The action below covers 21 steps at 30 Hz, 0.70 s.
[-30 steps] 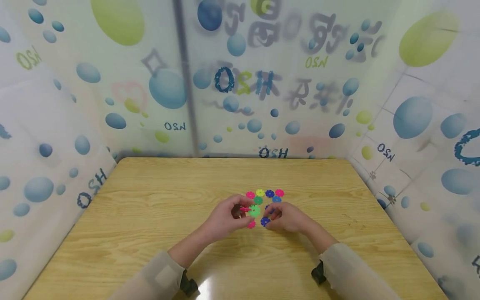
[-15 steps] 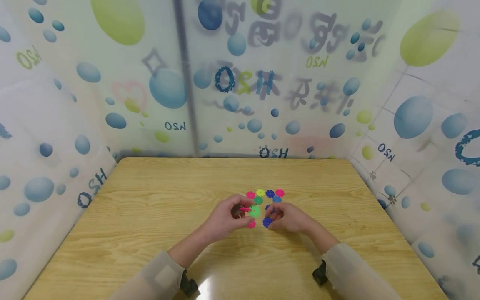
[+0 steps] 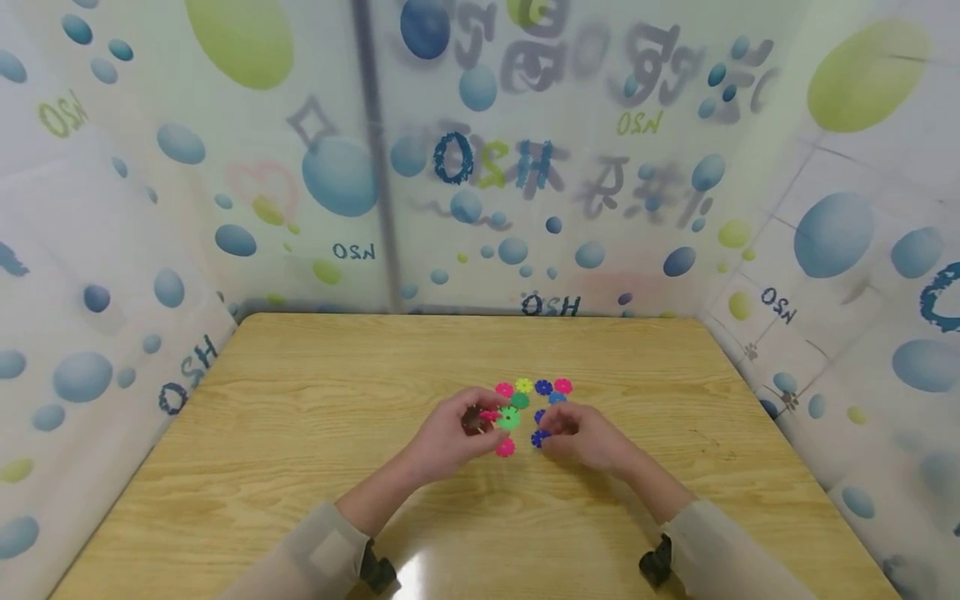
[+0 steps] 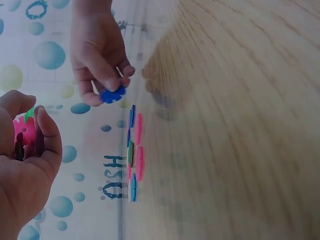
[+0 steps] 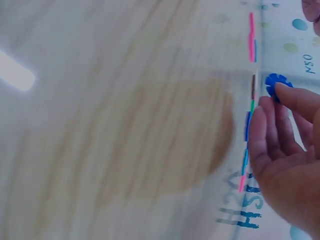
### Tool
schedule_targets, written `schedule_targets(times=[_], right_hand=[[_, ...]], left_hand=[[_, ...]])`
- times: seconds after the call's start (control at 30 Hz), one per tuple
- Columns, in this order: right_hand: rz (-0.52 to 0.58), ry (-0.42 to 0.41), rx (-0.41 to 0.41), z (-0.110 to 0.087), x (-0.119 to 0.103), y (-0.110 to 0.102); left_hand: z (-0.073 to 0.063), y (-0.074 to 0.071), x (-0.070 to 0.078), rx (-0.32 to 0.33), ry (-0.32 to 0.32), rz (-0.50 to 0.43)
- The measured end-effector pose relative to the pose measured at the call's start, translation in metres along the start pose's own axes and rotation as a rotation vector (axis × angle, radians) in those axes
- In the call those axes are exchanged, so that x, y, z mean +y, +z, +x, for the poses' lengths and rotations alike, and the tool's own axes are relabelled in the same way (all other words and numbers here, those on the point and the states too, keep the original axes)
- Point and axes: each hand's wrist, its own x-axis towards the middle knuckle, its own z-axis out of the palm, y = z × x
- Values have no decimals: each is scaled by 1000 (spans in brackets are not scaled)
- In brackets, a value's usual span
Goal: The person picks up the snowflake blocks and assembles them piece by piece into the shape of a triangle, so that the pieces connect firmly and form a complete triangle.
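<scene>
My left hand (image 3: 448, 437) holds a light green notched plastic disc (image 3: 509, 418) between thumb and fingers. A pink disc (image 4: 22, 132) stands against it inside that hand, seen edge-on in the head view; whether the two are slotted together I cannot tell. To the right, my right hand (image 3: 596, 440) pinches a dark blue notched disc (image 5: 276, 83) between thumb and fingertips, raised above the table. A gap separates the blue disc from the green one. Dark shapes behind the left fingers are partly hidden.
On the wooden table (image 3: 360, 358) several more notched discs lie flat beyond the hands, among them a yellow disc (image 3: 524, 386), a dark green disc (image 3: 520, 401) and a pink disc (image 3: 563, 386). Another pink disc (image 3: 506, 447) lies near the left thumb. Patterned curtains (image 3: 337, 250) surround the table.
My right hand has drifted slightly right with the blue disc, widening the gap to the green disc. The left hand has stayed nearly still with its discs.
</scene>
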Motion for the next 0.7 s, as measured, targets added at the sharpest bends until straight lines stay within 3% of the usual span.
schedule_targets(times=[0.4, 0.7], right_hand=[[176, -90, 162, -21, -21, 4], [253, -174, 204, -27, -33, 13]], left_hand=[[0, 0, 1, -15, -1, 21], [-1, 0, 2, -42, 11, 14]])
